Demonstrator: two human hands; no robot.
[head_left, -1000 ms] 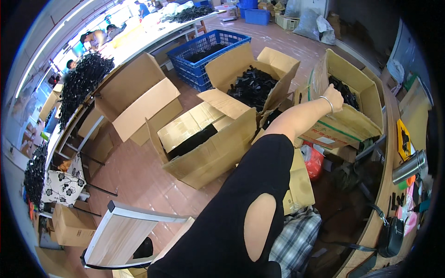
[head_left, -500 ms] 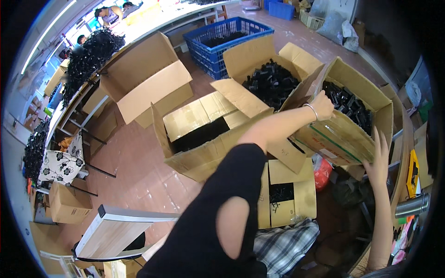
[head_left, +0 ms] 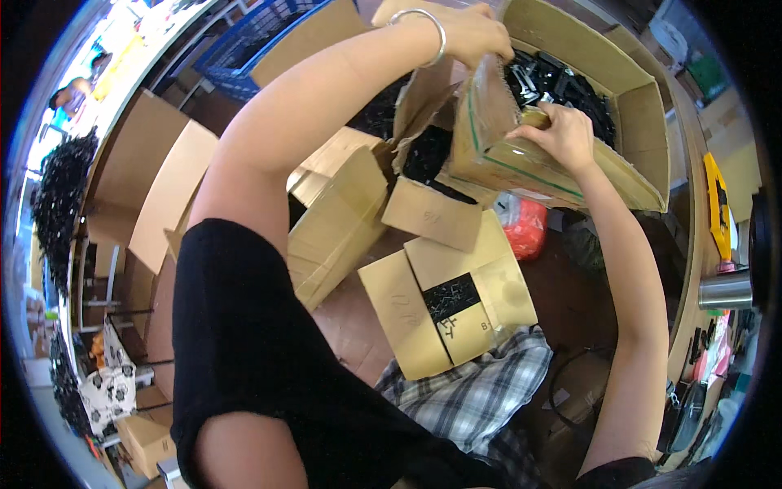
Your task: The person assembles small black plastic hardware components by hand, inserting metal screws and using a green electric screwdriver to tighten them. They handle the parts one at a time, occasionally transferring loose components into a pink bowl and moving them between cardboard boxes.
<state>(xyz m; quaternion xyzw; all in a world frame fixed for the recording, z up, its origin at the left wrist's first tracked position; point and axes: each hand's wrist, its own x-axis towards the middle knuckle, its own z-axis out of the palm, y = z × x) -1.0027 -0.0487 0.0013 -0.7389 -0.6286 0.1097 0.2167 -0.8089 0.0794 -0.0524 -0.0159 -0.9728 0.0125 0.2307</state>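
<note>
two hands (head_left: 562, 134) gripping creased cardboard flap (head_left: 489, 106), glossy tape

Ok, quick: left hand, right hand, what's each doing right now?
Left hand: closed on the top edge of the cardboard box flap.
Right hand: gripping the same flap lower down, at its taped edge.

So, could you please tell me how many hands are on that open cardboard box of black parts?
2: the left hand grips the torn flap at the top of the cardboard box, and the right hand presses on its taped front flap. No other hands show.
</note>
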